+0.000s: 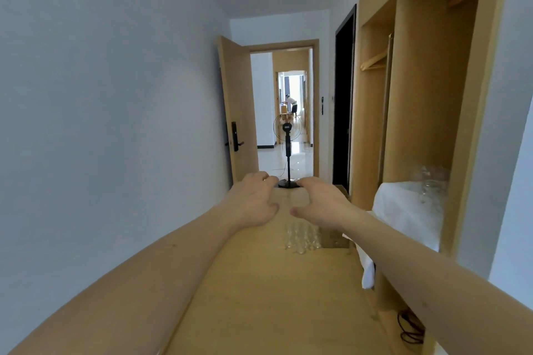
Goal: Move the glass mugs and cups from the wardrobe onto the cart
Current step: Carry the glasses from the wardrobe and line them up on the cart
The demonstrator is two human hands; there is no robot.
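Both my arms reach forward over the wooden cart (259, 297). My left hand (253, 200) and my right hand (321, 202) are side by side at the cart's far end, fingers curved and thumbs pointing at each other. Whether they hold clear glass is not visible. A cluster of several glass cups (302, 239) stands on the cart just below my right hand. More glass mugs (431, 181) stand on a white cloth (403, 210) on a shelf of the open wooden wardrobe (418, 95) at the right.
A white wall runs along the left. Straight ahead a standing fan (287, 135) is in an open doorway, its door (236, 112) swung inward. A person is far off in a room beyond. A black cable (411, 328) lies low at the right.
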